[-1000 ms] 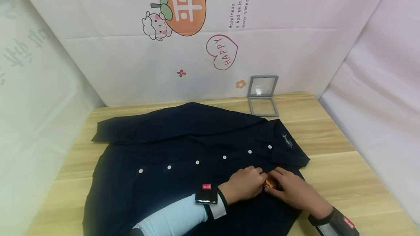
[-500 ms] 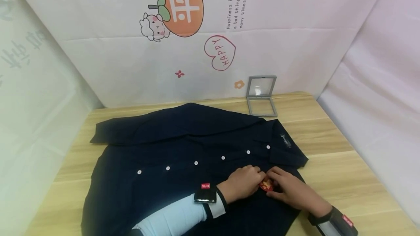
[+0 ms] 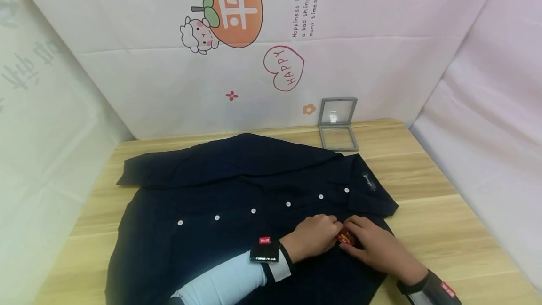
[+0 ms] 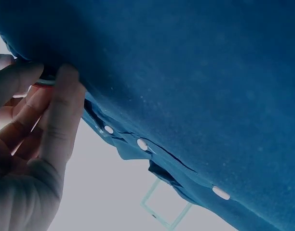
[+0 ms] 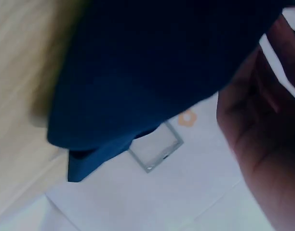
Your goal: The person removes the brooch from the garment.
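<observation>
A dark navy short-sleeved shirt (image 3: 220,164) with a row of white buttons (image 3: 253,211) is spread on the table. Over its near half, below the collar (image 3: 377,192), both hands meet at a small round red-and-yellow badge (image 3: 346,236). My left hand (image 3: 314,236) pinches the badge's left side with curled fingers; its rim (image 4: 45,83) shows between thumb and fingers in the left wrist view. From the right, my right hand (image 3: 374,244) holds it between thumb and fingertips. In the right wrist view, the right hand (image 5: 263,139) is dark and its fingertips are cut off.
An open grey-framed clear case (image 3: 338,138) stands at the table's back edge, its lid (image 3: 337,110) raised against the printed white cloth (image 3: 161,88). Bare wood tabletop (image 3: 440,225) shows to the right. White cloth walls (image 3: 491,121) enclose the sides.
The badge has tilted between the fingers, turning its face more into view half a second ago and then partly back. Both hands stay at nearly the same spot; the shirt lies still.
</observation>
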The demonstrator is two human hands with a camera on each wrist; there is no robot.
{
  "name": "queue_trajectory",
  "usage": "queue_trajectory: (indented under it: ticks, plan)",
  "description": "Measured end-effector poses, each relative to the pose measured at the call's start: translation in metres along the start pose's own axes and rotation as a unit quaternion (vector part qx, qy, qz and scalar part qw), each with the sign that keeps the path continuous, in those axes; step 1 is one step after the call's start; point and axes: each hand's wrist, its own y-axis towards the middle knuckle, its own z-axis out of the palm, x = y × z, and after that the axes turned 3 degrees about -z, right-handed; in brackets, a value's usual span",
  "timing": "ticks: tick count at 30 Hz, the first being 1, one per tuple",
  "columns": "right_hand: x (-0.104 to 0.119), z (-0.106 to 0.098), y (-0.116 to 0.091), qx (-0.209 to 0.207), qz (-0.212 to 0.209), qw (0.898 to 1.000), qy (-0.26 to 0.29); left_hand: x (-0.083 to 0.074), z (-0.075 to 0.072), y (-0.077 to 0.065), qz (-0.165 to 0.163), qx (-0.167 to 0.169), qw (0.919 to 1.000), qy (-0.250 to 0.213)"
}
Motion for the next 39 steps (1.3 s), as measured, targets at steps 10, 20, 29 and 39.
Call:
queue_trajectory:
  ticks: [10, 20, 29, 39]
  plan:
    - [0.019, 0.003, 0.001, -0.029, 0.048, 0.992, -0.112, 0.001, -0.002, -0.001, 0.008, -0.046, 0.9984, 0.032]
    - [0.025, 0.007, 0.008, 0.001, 0.122, 0.987, -0.101, -0.001, -0.002, -0.002, 0.014, -0.067, 0.9969, 0.04]
    - [0.026, 0.015, 0.009, -0.01, 0.106, 0.987, -0.122, -0.002, -0.001, -0.004, 0.027, -0.072, 0.9958, 0.049]
    - [0.019, 0.015, 0.004, -0.021, 0.057, 0.991, -0.115, -0.004, -0.003, -0.006, 0.006, -0.063, 0.996, 0.063]
